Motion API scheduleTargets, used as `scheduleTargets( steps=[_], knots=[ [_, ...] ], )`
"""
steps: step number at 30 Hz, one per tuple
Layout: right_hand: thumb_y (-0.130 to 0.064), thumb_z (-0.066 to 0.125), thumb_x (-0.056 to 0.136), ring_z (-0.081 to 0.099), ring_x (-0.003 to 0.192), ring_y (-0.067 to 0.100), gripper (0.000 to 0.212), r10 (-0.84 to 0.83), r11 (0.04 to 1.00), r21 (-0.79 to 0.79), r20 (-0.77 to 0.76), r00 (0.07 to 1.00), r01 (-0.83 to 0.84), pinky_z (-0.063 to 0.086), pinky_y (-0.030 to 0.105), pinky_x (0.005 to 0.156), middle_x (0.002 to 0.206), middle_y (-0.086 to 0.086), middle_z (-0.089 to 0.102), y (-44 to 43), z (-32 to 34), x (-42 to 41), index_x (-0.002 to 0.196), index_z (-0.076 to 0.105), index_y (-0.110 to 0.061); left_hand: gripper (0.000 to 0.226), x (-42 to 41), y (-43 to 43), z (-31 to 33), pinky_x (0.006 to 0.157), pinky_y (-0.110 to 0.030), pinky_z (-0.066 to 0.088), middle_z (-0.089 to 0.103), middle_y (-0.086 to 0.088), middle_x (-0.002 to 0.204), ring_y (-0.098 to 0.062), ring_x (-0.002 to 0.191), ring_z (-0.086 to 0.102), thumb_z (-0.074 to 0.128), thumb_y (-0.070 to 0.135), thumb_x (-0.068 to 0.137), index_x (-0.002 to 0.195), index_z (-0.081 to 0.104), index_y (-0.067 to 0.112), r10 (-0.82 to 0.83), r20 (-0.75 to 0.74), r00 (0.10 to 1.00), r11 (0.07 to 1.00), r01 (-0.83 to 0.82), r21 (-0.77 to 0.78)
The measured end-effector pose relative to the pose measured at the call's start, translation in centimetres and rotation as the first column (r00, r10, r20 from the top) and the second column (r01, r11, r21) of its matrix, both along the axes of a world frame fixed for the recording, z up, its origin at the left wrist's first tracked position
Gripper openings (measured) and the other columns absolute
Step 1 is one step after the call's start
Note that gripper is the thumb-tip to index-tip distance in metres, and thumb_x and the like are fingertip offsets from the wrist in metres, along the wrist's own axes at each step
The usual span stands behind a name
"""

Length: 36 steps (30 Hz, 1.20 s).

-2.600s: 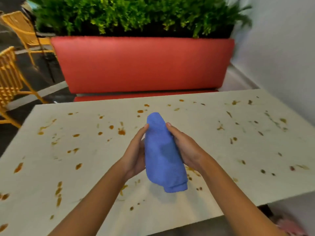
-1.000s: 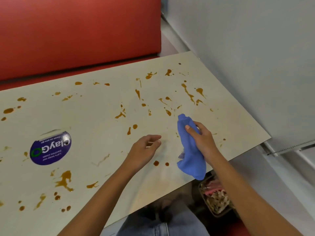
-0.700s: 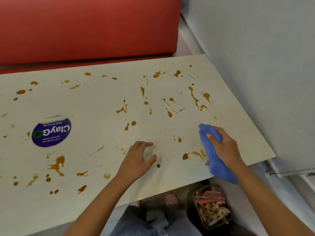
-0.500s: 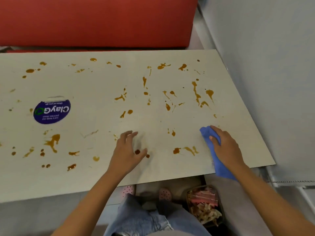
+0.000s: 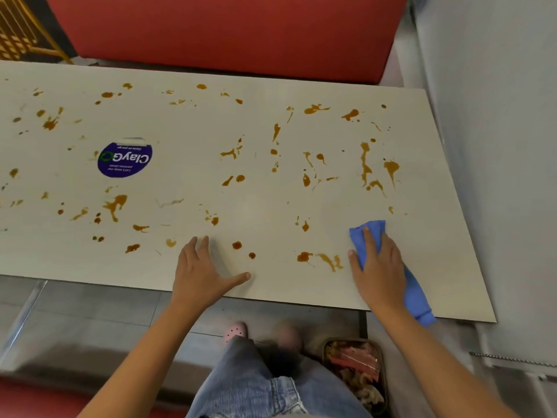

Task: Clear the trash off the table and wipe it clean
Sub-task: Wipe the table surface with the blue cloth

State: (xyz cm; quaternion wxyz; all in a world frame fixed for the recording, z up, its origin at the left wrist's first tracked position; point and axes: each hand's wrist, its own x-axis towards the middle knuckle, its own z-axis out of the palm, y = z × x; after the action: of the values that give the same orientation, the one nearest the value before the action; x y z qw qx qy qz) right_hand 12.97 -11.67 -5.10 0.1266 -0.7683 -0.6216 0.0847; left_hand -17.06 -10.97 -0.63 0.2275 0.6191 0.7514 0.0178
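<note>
The table (image 5: 271, 200) runs pale and wide across the view, spattered from end to end with brown stains (image 5: 391, 168). The blue cloth (image 5: 372, 232) lies on the tabletop near its right near corner, folded long. Its far end shows past the fingertips, and its tail reaches just over the near edge.

The right hand (image 5: 378, 267) lies flat on the cloth, pressing it down. Its fingers are fairly straight and close together on top, and the thumb rests on the table at the cloth's left side. A stain with a streak (image 5: 304, 256) sits just left of that thumb.

The left hand (image 5: 202, 273) rests palm down on bare table near the near edge, well apart from the cloth. Its fingers are straight and a little apart, the thumb stretched out to the right, and it holds nothing. Two small round spots (image 5: 237, 245) lie between its fingers and thumb.

A round blue sticker (image 5: 125, 159) sits on the left part of the table. On the floor under the near edge, below the right arm, stands a tray (image 5: 355, 366) of scraps and wrappers, beside the person's jeans (image 5: 256, 387) and a pink shoe (image 5: 235, 330). A red planter (image 5: 241, 28) stands behind the table, a grey wall (image 5: 497, 116) to the right
</note>
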Motion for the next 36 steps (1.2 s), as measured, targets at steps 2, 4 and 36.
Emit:
scheduleTargets(
  steps=[2,4,36],
  knots=[
    [-0.027,0.047,0.087,0.053,0.109,0.044,0.05,0.059,0.998,0.006,-0.01,0.998,-0.059,0.049,0.049,0.087,0.126,0.026,0.052,-0.6,-0.1,0.4,0.133,0.043,-0.01,0.119,-0.2,-0.4,-0.5,0.117,-0.04,0.012,0.011,-0.015,0.153,-0.029,0.142,0.007,0.06,0.074,0.063,0.146,0.011,0.005,-0.012,-0.049,0.999,1.0,0.011,-0.006],
    [-0.024,0.047,0.087,0.053,0.111,0.042,0.049,0.104,0.995,0.01,-0.07,0.992,-0.103,0.049,0.048,0.088,0.129,0.024,0.051,-1.3,0.0,1.5,0.134,0.046,-0.009,0.118,-0.3,-0.6,-0.9,0.116,-0.041,0.015,0.014,-0.016,0.152,-0.031,0.141,0.011,0.058,0.077,0.062,0.145,0.015,0.005,-0.035,-0.085,0.996,0.999,0.035,0.006],
    [-0.003,0.043,0.093,0.033,0.132,0.037,0.043,-0.378,0.917,0.075,-0.159,0.912,0.393,0.041,0.049,0.095,0.149,0.014,0.029,-2.5,-0.2,9.0,0.136,0.042,-0.005,0.118,-0.6,-0.6,-1.5,0.115,-0.043,0.018,0.002,-0.012,0.156,-0.031,0.143,0.003,0.047,0.081,0.065,0.148,0.005,0.008,-0.078,-0.156,0.985,0.996,0.071,-0.051]
  ],
)
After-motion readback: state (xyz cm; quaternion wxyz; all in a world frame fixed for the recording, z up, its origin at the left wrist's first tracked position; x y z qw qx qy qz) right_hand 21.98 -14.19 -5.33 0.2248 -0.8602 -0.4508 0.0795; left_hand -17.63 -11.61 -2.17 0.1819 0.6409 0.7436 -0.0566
